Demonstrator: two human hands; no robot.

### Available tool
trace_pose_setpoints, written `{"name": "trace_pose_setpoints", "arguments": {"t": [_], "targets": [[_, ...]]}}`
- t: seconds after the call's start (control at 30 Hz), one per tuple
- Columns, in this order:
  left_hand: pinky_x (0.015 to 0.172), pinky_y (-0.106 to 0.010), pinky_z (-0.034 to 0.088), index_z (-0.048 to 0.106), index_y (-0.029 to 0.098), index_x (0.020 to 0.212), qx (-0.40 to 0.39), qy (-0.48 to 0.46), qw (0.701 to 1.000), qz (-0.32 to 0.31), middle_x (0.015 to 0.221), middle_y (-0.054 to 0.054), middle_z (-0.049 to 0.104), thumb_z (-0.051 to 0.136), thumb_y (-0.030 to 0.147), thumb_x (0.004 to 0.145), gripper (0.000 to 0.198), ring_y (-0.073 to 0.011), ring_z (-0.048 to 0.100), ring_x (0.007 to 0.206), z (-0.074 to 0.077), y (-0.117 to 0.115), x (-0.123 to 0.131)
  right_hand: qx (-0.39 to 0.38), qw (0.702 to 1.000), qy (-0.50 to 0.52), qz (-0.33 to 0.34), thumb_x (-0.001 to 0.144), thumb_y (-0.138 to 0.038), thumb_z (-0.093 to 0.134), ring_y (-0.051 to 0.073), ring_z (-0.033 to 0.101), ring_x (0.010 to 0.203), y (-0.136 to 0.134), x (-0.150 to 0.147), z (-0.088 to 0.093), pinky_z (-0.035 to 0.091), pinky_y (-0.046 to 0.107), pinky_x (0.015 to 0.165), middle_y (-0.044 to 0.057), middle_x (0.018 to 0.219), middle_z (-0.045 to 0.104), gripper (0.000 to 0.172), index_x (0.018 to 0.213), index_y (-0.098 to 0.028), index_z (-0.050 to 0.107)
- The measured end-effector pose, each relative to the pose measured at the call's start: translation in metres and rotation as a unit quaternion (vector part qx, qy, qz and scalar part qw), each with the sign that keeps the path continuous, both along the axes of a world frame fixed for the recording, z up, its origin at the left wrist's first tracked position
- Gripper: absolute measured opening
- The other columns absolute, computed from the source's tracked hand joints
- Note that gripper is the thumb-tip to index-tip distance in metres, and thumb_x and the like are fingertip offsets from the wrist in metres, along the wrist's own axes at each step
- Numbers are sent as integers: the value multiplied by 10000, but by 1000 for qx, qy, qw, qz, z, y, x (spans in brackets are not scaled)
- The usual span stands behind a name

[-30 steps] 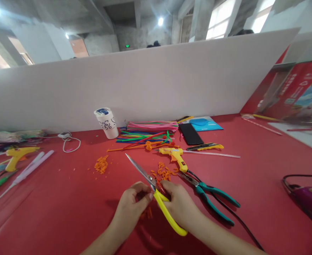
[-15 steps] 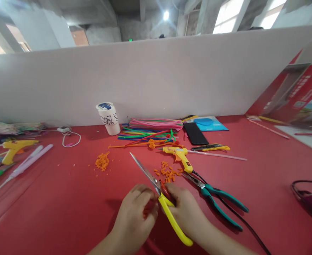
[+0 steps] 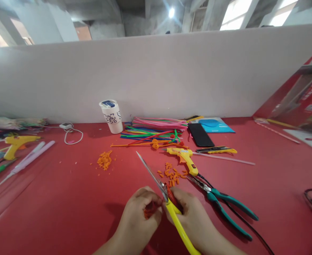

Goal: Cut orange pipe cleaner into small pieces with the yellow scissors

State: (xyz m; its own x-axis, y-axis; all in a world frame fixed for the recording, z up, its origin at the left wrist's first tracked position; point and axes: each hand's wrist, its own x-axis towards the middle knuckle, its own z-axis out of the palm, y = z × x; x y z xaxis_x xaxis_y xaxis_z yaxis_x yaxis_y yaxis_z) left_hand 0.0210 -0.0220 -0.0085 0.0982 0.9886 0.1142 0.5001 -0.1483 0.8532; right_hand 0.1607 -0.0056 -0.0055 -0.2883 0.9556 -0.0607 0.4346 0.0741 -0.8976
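My right hand (image 3: 189, 212) is closed around yellow-handled scissors (image 3: 181, 226), whose blades point up and left, away from me. A red, shiny-looking piece (image 3: 171, 195) lies between the scissors and my right fingers; its kind is unclear. My left hand (image 3: 138, 216) is curled, its thumb and fingers around a small orange-red fuzzy piece (image 3: 147, 213) that is mostly hidden. The fingertips of both hands almost meet beside the scissors' pivot. Just beyond are short orange cut pieces (image 3: 173, 174), and further left a heap of finer orange clippings (image 3: 104, 160).
A yellow glue gun (image 3: 183, 157) and teal-handled pliers (image 3: 225, 200) lie to the right, a black cord running under the pliers. Behind are colourful pipe cleaners (image 3: 158, 124), a phone (image 3: 201, 134), a utility knife (image 3: 216, 150) and a white tumbler (image 3: 112, 118). Another glue gun (image 3: 13, 146) lies far left.
The view has shifted slightly, so things on the table appear a little further right. Both hands keep their grips; the left has turned a little, showing more of the orange-red piece.
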Motion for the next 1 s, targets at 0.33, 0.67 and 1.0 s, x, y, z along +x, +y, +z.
{"name": "trace_pose_setpoints", "arguments": {"t": [0.33, 0.67, 1.0], "targets": [[569, -211, 384, 586, 165, 605, -123, -248, 957, 87, 586, 18, 541, 593, 166, 631, 27, -113, 483, 577, 5, 11, -11, 35, 991, -117, 46, 672, -211, 476, 77, 297, 473, 7, 15, 6, 201, 201, 424, -64, 516, 379, 195, 578, -207, 305], [558, -192, 353, 586, 146, 641, -79, -426, 888, 154, 602, 22, 501, 615, 209, 671, 77, -80, 421, 556, 10, 20, -28, 184, 914, -352, 82, 779, -380, 416, 175, 529, 491, 7, 21, 3, 172, 259, 439, 34, 588, 597, 199, 768, -193, 480], [611, -195, 369, 609, 158, 664, -53, -464, 873, 142, 641, 21, 544, 596, 176, 696, 39, -81, 449, 594, 11, 19, -29, 283, 869, -392, 108, 800, -502, 359, 189, 528, 420, 9, 23, -3, 134, 264, 411, 22, 497, 570, 326, 748, -196, 459]]}}
